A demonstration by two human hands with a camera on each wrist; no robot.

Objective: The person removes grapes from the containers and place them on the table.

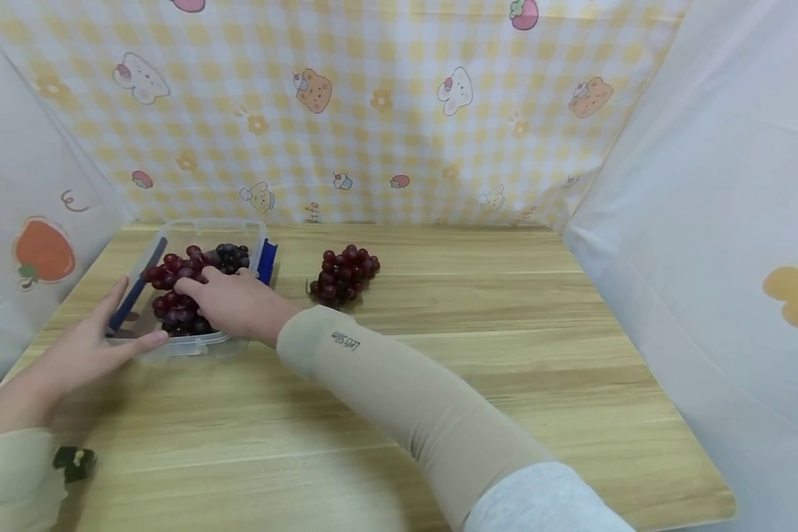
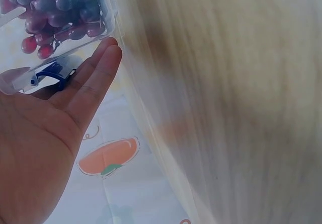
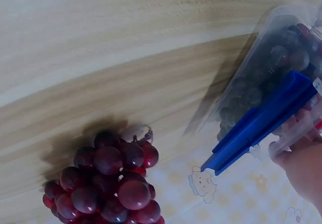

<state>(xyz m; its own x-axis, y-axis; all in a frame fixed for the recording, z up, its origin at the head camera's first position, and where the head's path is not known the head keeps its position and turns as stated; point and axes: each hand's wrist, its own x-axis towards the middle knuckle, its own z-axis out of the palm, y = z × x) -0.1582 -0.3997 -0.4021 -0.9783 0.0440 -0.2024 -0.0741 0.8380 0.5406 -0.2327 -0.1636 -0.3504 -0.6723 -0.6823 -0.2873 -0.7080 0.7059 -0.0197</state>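
At the near edge, the left forearm wears a beige cover (image 1: 13, 476), with a small dark green thing (image 1: 75, 463), too little shown to identify, beside it. The right forearm has a beige cover too, lettered near the wrist, and a grey sleeve (image 1: 545, 502) higher up. Both arms reach over a wood-grain table (image 1: 439, 399) toward its far left part.

There stands a clear box (image 1: 206, 338), with a blue latch (image 1: 267, 262) folded out on its right side and another on its left.

The left hand (image 1: 96, 347) is at the box's near left corner, fingers straight and spread along the left side, thumb stretched toward the near rim; it is not closed round anything.

The right hand (image 1: 236, 299) comes over the box's right side, its fingers bent down among the red grapes (image 1: 173, 270). The fingertips are partly hidden, so I cannot tell whether they grip the fruit or only touch it.

The red grapes lie in the left and near parts of the box, black grapes (image 1: 233, 255) in its far right part. A loose bunch (image 1: 344, 275), dark red, lies on the table right of the box, apart from it.

Beyond the table hangs a yellow checked cloth (image 1: 386, 133).
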